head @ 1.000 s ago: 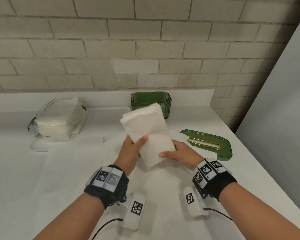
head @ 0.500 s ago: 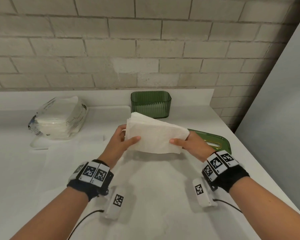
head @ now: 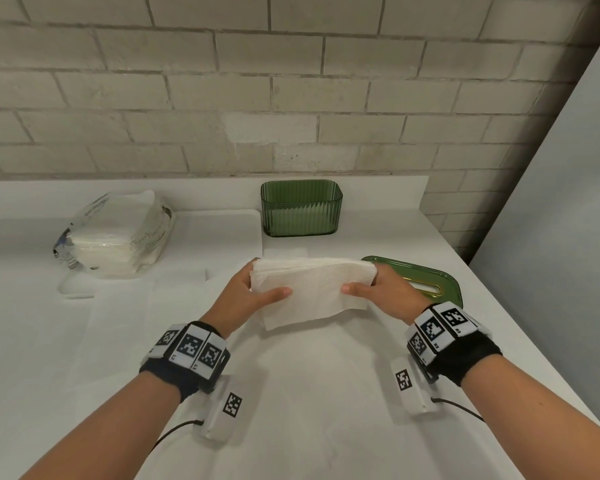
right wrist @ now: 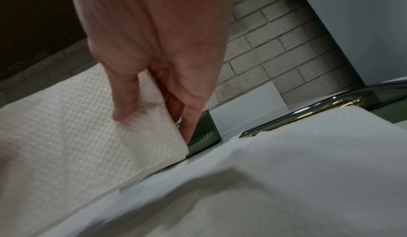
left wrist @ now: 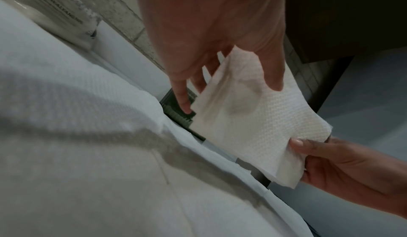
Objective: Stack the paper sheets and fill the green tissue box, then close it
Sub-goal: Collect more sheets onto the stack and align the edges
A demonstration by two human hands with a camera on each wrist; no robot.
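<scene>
Both hands hold one stack of paper sheets (head: 314, 289) by its short ends, in the middle of the head view. The left hand (head: 246, 297) pinches the left end, thumb laid across the top sheet and fingers (left wrist: 184, 99) behind the stack; in the left wrist view one finger points straight down beside the paper's edge. The right hand (head: 383, 294) grips the right end the same way, its thumb on the near face and the other fingers behind. In the right wrist view the thumb (right wrist: 125, 99) presses on the dimpled top sheet while the fingers run down the far side of the stack. The stack lies roughly level, lifted off the surface, its lower edge hanging loose toward the camera.

Under the hands a white countertop (head: 309, 393) is covered by thin white sheets spread flat. Just right of the stack, partly hidden by the right hand, lies the green lid (head: 426, 277) with a gold-rimmed slot, flat on the counter. Behind the stack, toward upper centre of the head view, stands the green tissue box (head: 301, 207), open at the top, ribbed sides, near the brick wall (head: 291, 81). At the left of the frame, well apart from the hands, sits a clear plastic pack (head: 115, 233) of white paper.
</scene>
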